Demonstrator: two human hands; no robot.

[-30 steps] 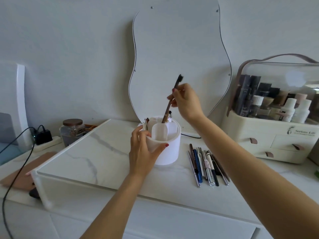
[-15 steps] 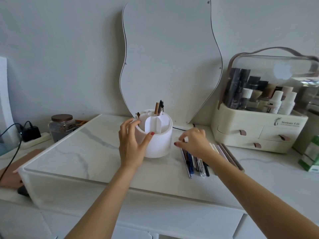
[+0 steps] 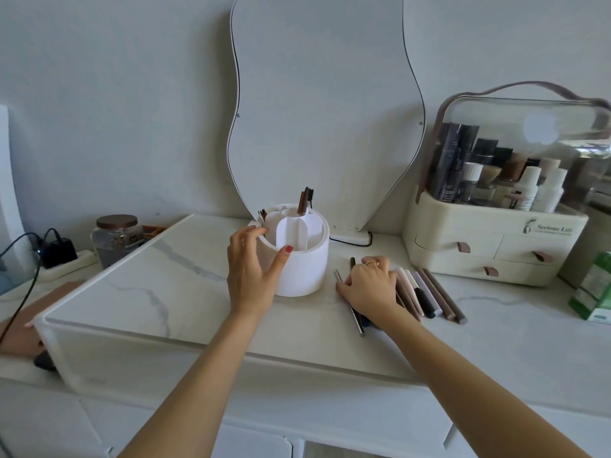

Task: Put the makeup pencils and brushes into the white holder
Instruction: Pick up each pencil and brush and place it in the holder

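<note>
The round white holder (image 3: 307, 266) stands on the marble board, split into compartments by white dividers. A brown brush (image 3: 303, 201) and a dark-tipped one stick up from its far side, and thin brown tips show at its left rim. My left hand (image 3: 251, 272) grips the holder's left wall, thumb over the rim. Several makeup pencils (image 3: 426, 294) lie in a row to the right of the holder. My right hand (image 3: 370, 287) rests flat on the left part of that row, fingers spread over the pencils; whether it grips one is hidden.
A wavy mirror (image 3: 324, 110) leans on the wall behind the holder. A cream cosmetics case (image 3: 496, 249) with drawers stands at the right, a green box (image 3: 595, 292) beyond it. A glass jar (image 3: 117, 238) and a plugged charger (image 3: 59, 252) sit at the left.
My right hand dropped the brush into the holder, then came down onto the row of pencils and now lies further over them. My left hand stayed on the holder.
</note>
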